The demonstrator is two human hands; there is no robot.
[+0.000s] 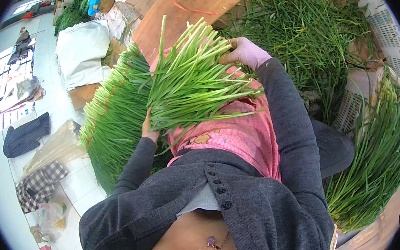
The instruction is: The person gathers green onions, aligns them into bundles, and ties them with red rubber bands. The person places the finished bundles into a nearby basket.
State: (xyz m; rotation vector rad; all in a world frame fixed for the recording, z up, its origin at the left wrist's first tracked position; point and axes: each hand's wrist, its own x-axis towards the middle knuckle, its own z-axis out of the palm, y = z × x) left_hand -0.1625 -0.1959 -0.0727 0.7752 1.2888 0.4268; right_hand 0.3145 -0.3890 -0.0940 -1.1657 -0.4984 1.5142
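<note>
A loose bunch of green leafy stalks, like garlic chives, lies across my lap over a pink checked apron. My left hand holds the leafy end at the lower left, its fingers mostly hidden by the leaves. At the pale cut ends, upper right, my right hand grips the stalks; it wears a light pink, soiled glove. Close beside my left arm stands a large stack of chive bundles bound with red ties.
A wooden board with red string lies ahead. Loose greens are heaped at the upper right. More long greens rest at the right, by white plastic baskets. White cloth covers something at the left.
</note>
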